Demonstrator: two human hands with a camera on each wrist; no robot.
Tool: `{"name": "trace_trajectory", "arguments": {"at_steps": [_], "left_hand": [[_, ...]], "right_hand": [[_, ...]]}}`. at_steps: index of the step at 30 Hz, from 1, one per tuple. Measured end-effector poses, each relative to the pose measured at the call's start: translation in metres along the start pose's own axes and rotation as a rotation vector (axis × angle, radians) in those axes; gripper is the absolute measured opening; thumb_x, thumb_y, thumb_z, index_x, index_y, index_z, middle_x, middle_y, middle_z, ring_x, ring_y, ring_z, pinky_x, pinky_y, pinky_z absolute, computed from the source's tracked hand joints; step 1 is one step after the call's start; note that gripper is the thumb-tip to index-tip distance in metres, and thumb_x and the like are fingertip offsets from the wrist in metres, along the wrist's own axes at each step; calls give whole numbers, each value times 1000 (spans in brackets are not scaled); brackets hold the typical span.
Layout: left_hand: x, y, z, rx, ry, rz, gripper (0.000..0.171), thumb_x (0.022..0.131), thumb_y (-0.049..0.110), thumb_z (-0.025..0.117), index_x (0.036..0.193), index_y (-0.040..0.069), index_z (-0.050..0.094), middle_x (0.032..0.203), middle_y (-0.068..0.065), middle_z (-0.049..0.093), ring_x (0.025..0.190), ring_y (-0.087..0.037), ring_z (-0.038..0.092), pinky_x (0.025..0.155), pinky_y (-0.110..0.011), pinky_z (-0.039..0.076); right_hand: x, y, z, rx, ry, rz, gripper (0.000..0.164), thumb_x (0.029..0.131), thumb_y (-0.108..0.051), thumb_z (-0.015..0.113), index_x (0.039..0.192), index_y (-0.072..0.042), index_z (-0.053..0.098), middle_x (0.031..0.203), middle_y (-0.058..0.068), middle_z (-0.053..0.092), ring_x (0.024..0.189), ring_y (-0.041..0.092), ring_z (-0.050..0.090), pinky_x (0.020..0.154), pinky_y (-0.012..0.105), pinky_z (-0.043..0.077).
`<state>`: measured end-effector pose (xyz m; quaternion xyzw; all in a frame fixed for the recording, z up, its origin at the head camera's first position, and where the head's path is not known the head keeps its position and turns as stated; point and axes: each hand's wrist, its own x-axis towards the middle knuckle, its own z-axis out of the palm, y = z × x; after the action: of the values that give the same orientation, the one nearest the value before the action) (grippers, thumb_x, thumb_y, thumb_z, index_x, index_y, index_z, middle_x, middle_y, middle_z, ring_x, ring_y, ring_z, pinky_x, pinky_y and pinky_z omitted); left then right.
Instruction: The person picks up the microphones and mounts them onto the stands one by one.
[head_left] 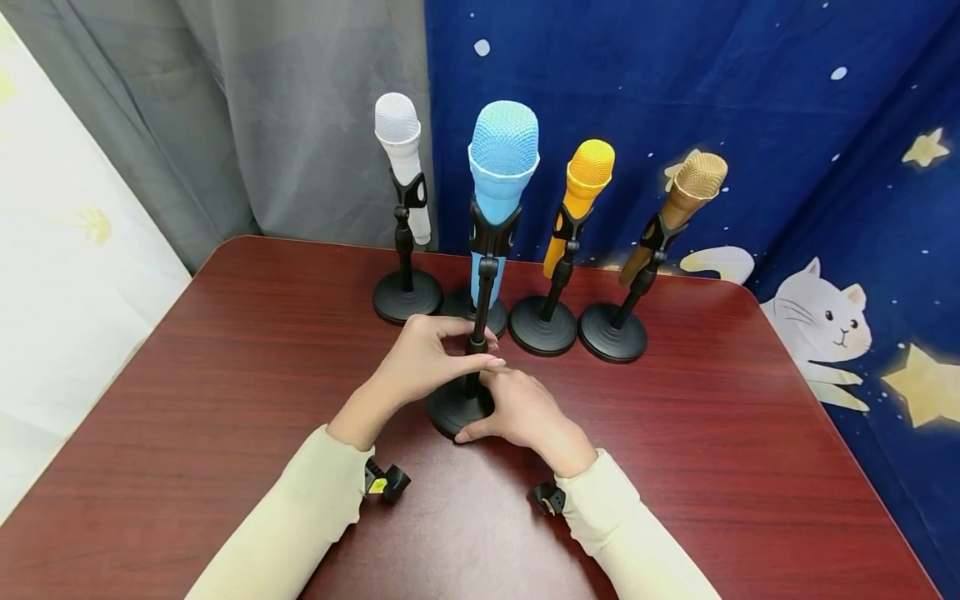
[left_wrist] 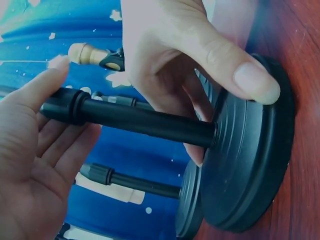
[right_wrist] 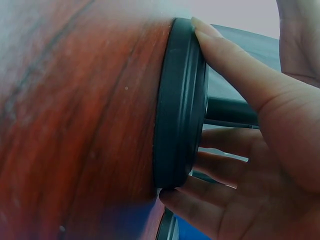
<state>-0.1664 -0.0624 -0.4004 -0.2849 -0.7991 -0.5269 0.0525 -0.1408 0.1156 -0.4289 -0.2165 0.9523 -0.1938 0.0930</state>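
Note:
In the middle of the table stands a black microphone stand (head_left: 452, 412) carrying a light blue microphone (head_left: 504, 150), head up. My left hand (head_left: 420, 362) curls its thumb and fingers round the stand's pole at the ribbed collar (left_wrist: 67, 106). Lower down, my right hand (head_left: 525, 408) grips the round base (right_wrist: 177, 110), with the thumb on one side of its rim and the fingers reaching to the other. The base sits flat on the wood. Part of the pole is hidden behind the left thumb in the head view.
Behind stand a white microphone (head_left: 397, 125), a yellow one (head_left: 588, 171) and a gold one (head_left: 697, 179), each on a black stand. Another round base (head_left: 497, 321) shows partly behind the blue microphone. The reddish table (head_left: 675, 467) ends at grey and blue curtains.

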Motion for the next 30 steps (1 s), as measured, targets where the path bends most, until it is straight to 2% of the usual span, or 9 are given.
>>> {"name": "trace_trajectory", "arguments": {"at_steps": [4, 8, 10, 12, 13, 18, 23, 26, 30], "left_hand": [[3, -5, -4, -167, -121, -56, 35, 85, 23, 83, 118, 14, 75, 111, -4, 78, 107, -19, 74, 89, -25, 59], [10, -14, -13, -367, -361, -46, 46, 93, 14, 73, 137, 6, 62, 133, -14, 69, 124, -25, 67, 103, -32, 54], [16, -20, -19, -464, -480, -32, 49, 96, 12, 69, 142, 2, 56, 139, -18, 64, 131, -26, 62, 110, -39, 49], [22, -26, -24, -529, -566, -25, 50, 97, 11, 67, 143, -1, 53, 141, -19, 61, 134, -27, 59, 113, -46, 45], [25, -29, -26, -538, -587, -17, 50, 97, 11, 66, 143, -2, 53, 141, -20, 62, 133, -27, 60, 113, -47, 45], [35, -33, -30, -529, -596, 24, 44, 95, 10, 69, 135, -6, 59, 132, -17, 68, 127, -27, 65, 110, -44, 49], [41, -33, -30, -532, -639, 42, 38, 96, 8, 68, 130, -8, 63, 126, -16, 71, 123, -28, 67, 109, -50, 49], [43, -35, -29, -523, -641, 38, 33, 95, 7, 69, 124, -9, 66, 120, -13, 75, 119, -30, 69, 106, -45, 52], [43, -36, -28, -492, -603, 31, 27, 93, 6, 71, 114, -11, 69, 105, -5, 79, 106, -26, 74, 99, -36, 56]], "right_hand": [[0, 1, 0, 25, 5, 2, 70, 68, -50, 91, 122, -13, 67, 124, 7, 71, 109, 24, 68, 92, 44, 55], [0, 1, -1, 40, 13, -3, 76, 68, -49, 92, 130, -15, 65, 128, 4, 70, 113, 24, 68, 94, 44, 55], [0, 1, -1, 40, 16, -11, 76, 67, -49, 92, 130, -15, 65, 129, 2, 69, 113, 24, 68, 94, 44, 55], [1, 1, 0, 38, 17, -20, 75, 67, -49, 92, 128, -14, 66, 129, 0, 68, 112, 23, 68, 93, 44, 55], [1, 1, 0, 36, 17, -22, 74, 67, -50, 92, 127, -14, 67, 130, 0, 67, 112, 23, 68, 93, 43, 55], [0, 1, 0, 26, 1, -20, 76, 68, -50, 91, 129, -12, 67, 134, 2, 65, 113, 24, 67, 95, 45, 54], [0, 1, 1, 23, 14, -35, 74, 67, -50, 92, 126, -12, 68, 131, 1, 66, 111, 23, 68, 94, 44, 55], [0, 1, 2, 23, 23, -40, 73, 67, -49, 92, 125, -12, 69, 131, 1, 66, 111, 22, 68, 94, 43, 55], [1, 2, 2, 12, 29, -47, 73, 66, -50, 92, 124, -11, 69, 131, 2, 67, 110, 22, 68, 93, 43, 55]]}}
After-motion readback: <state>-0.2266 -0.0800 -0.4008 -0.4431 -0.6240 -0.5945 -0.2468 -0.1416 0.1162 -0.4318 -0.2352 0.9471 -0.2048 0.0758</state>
